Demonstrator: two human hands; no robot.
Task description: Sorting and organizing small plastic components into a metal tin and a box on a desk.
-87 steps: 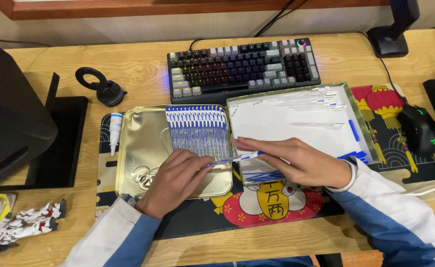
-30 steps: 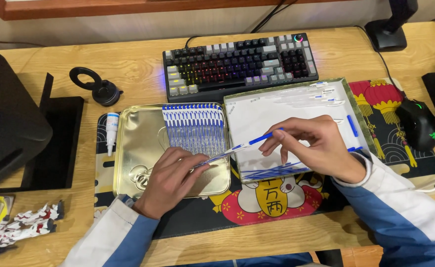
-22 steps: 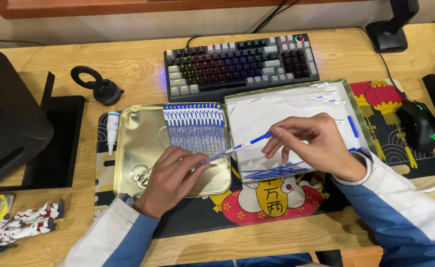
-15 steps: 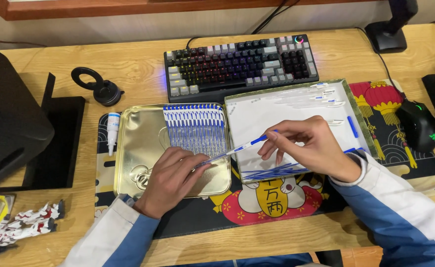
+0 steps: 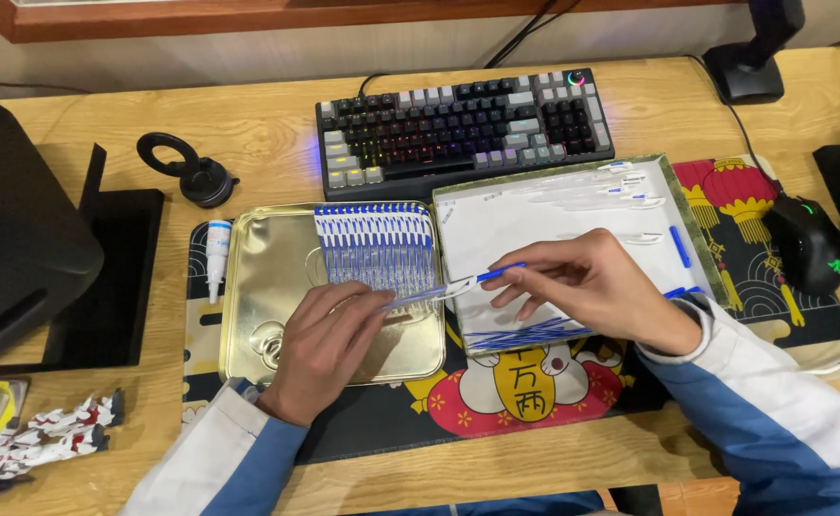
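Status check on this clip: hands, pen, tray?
Left hand on gold metal tray, right hand holding blue-capped clear pen. Pen row alongside. Nothing blocking.

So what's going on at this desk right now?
A person is working with pens over two trays. The right hand holds a blue-and-white pen by its end, while the left hand meets the pen's other end over the gold metal tray. A neat row of pens already lies in that tray. The white tray beside it holds loose pen parts. A keyboard sits behind.
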